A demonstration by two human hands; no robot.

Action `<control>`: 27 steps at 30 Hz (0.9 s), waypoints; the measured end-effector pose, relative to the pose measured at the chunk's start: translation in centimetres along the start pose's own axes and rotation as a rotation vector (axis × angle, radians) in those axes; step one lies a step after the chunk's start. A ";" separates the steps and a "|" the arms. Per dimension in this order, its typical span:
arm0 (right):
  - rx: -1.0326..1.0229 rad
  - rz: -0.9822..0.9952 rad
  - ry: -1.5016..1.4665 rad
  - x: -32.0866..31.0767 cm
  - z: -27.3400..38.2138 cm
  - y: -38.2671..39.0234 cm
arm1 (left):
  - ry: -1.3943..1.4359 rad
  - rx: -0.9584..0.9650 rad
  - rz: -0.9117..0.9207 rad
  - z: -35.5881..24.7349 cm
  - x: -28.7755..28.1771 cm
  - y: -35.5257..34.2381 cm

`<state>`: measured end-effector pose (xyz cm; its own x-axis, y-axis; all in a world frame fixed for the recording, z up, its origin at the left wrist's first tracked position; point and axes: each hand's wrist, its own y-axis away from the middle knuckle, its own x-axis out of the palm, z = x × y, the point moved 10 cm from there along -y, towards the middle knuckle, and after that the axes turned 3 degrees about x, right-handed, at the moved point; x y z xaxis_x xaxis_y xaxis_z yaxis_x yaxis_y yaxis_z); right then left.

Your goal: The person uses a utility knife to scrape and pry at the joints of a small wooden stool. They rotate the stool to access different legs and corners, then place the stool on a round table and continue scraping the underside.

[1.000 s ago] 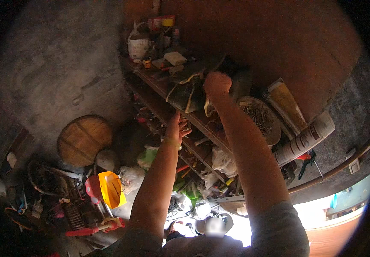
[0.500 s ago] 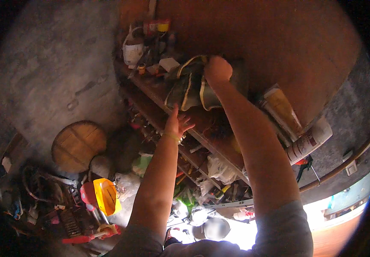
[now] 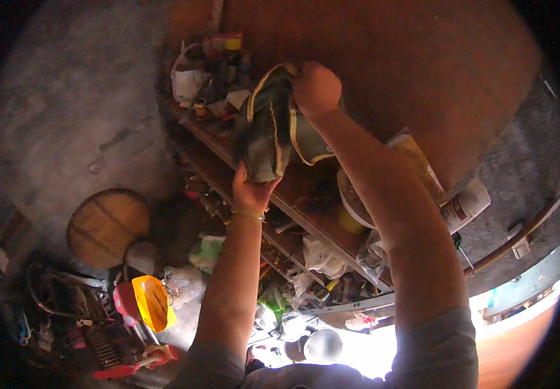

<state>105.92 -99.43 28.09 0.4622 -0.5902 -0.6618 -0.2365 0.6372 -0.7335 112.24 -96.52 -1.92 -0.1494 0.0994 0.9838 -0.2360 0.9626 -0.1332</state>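
Head view shows the right hand (image 3: 317, 87) raised over the top shelf (image 3: 306, 214), its fingers pressed together into a fist round the upper edge of a dark green cloth with yellow trim (image 3: 270, 123). The cloth now hangs lifted and bunched, well up off the shelf board; a second ago it lay lower and flatter among the clutter, so it has been pulled up and clear of the shelf.

The left hand (image 3: 252, 189) has come up too. A second ago it hovered lower by the shelf front; now it sits right under the cloth's bottom end, fingers spread and tips touching the hanging folds, supporting rather than clamping them. A thin band shows on that wrist.

About the cloth: a white jug (image 3: 188, 81) and small tins stand at the far end of the shelf, a round sieve (image 3: 357, 207) lies just right of the cloth behind the right forearm, and a yellow scoop (image 3: 153, 301) sits on the floor below with other odds and ends.

With both hands on it, the cloth looks freed and under control.
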 end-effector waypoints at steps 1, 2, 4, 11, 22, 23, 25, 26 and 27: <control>-0.011 0.000 -0.003 -0.3 0.6 0.1 | 0.021 -0.009 0.020 -0.1 0.3 0.1; -0.043 -0.021 -0.023 -0.8 1.1 0.4 | 0.041 -0.018 0.040 -0.6 0.6 0.0; -0.111 -0.073 -0.062 -2.1 2.1 0.8 | 0.105 -0.037 0.081 -1.2 1.5 0.2; -0.412 -0.225 -0.284 -7.0 7.5 3.2 | 0.150 -0.004 0.222 -4.8 4.8 2.7; -0.727 -0.268 -0.594 -16.3 14.3 11.4 | 0.107 0.115 0.250 -8.6 8.4 14.1; -0.717 -0.280 -0.662 -17.5 15.2 12.5 | 0.123 0.142 0.220 -10.1 7.3 16.1; -0.711 -0.300 -0.750 -19.6 15.9 15.4 | 0.105 0.146 0.142 -11.1 5.6 20.0; -0.708 -0.297 -0.771 -20.6 15.5 17.1 | 0.072 0.121 0.083 -10.4 5.3 22.3; -0.719 -0.270 -0.777 -21.5 15.1 18.6 | -0.019 0.094 0.103 -10.1 5.3 24.6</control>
<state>104.49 -67.37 31.03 0.9277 -0.0323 -0.3720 -0.3733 -0.0535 -0.9262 115.33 -69.76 1.19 -0.1951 0.1913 0.9619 -0.3074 0.9195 -0.2452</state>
